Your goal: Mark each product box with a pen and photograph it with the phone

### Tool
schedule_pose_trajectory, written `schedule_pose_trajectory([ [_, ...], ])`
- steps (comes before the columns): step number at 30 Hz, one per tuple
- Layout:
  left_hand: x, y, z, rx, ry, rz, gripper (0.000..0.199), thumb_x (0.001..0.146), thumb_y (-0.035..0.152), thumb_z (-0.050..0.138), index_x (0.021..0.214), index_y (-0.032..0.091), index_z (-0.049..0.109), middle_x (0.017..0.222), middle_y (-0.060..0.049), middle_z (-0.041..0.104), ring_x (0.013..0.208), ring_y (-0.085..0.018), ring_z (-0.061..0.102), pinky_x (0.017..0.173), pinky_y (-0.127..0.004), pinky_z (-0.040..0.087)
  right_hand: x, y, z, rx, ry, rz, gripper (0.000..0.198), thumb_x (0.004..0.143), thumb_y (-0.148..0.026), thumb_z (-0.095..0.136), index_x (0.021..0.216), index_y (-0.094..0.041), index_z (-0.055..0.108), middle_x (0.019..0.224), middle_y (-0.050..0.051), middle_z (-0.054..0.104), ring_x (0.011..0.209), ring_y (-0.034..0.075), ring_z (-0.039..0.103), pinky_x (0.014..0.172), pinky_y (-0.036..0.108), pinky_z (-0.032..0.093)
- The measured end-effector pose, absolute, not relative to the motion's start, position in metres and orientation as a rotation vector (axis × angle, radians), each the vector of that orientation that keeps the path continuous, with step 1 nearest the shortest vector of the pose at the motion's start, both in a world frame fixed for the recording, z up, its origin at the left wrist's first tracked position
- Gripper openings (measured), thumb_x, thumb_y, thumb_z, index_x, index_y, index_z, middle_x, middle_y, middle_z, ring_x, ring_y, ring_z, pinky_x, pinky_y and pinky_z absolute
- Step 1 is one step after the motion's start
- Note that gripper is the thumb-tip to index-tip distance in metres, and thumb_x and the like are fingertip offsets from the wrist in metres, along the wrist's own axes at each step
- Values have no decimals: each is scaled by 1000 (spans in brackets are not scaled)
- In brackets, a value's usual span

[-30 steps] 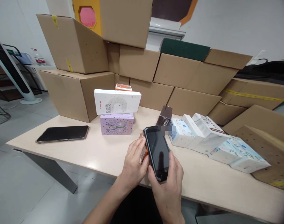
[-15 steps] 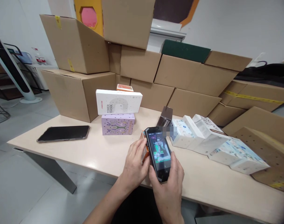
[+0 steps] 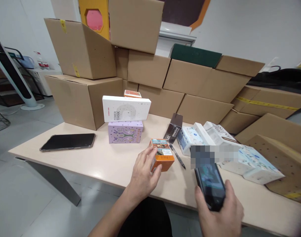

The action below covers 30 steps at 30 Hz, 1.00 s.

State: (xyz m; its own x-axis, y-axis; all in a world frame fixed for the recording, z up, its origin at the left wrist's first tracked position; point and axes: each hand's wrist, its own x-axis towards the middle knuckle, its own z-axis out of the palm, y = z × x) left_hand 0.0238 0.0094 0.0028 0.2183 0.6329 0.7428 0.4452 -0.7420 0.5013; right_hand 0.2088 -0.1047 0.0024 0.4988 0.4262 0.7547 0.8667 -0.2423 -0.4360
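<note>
My left hand (image 3: 145, 174) is closed around the left side of a small orange box (image 3: 163, 158) at the table's front, its fingers on the top and side. My right hand (image 3: 221, 207) grips a black handheld phone (image 3: 211, 184) by its lower end, out to the right; its screen is lit and its upper part is blurred by pixels. A pen (image 3: 177, 156) lies just right of the orange box. Behind them stands a dark brown box (image 3: 174, 127). Farther left, a white power bank box (image 3: 127, 109) rests on a purple patterned box (image 3: 125, 132).
A dark-screened smartphone (image 3: 68, 142) lies on the table's left. Several white and blue boxes (image 3: 257, 163) line the right side. Stacked cardboard cartons (image 3: 145, 69) wall off the back, with an open carton (image 3: 281, 164) at far right. Another orange box (image 3: 132, 93) shows behind the power bank box.
My right hand has moved right with the phone, away from the orange box. The box's top and the pen have come into sight. My left hand stays on the box.
</note>
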Motion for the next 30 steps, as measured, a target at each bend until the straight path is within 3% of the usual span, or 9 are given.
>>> schedule_pose_trajectory([
  [9, 25, 8, 3, 2216, 1034, 1503, 46, 91, 20, 55, 137, 23, 48, 140, -14, 49, 131, -26, 51, 107, -44, 49, 273, -126, -24, -2184, -1121, -788, 83, 84, -66, 42, 138, -2, 52, 97, 24, 63, 93, 44, 61, 78, 57, 49],
  [16, 26, 7, 2, 2196, 1029, 1499, 47, 90, 16, 54, 136, 22, 49, 140, -14, 48, 128, -24, 53, 107, -42, 50, 291, -122, -32, -2295, -1184, -756, 80, 86, -65, 38, 131, -1, 57, 92, 25, 63, 84, 41, 62, 73, 54, 49],
  [21, 26, 7, 1, 2176, 1023, 1481, 51, 87, 11, 53, 136, 22, 49, 140, -14, 47, 129, -24, 52, 107, -41, 49, 276, -112, -16, -2198, -1207, -795, 80, 87, -69, 38, 126, -3, 60, 109, 30, 61, 100, 46, 58, 84, 63, 44],
  [24, 25, 7, 0, 2164, 990, 1467, 60, 81, 4, 51, 138, 23, 47, 141, -13, 46, 133, -25, 49, 110, -43, 47, 245, -96, 4, -1958, -1433, -506, 76, 89, -69, 41, 136, -10, 52, 121, 23, 60, 113, 38, 57, 92, 54, 47],
  [26, 24, 8, 0, 2151, 961, 1465, 66, 77, 0, 48, 140, 22, 46, 143, -13, 45, 136, -26, 46, 111, -44, 46, 217, -81, 18, -1850, -1566, -252, 67, 91, -62, 46, 142, -19, 45, 125, 16, 59, 111, 30, 60, 90, 45, 51],
  [30, 22, 10, -1, 2104, 857, 1484, 72, 76, -3, 43, 143, 23, 42, 143, -12, 48, 136, -25, 46, 108, -43, 49, 168, -47, 41, -1861, -1729, -98, 71, 91, -63, 46, 149, -23, 36, 135, 18, 52, 117, 33, 57, 89, 48, 52],
])
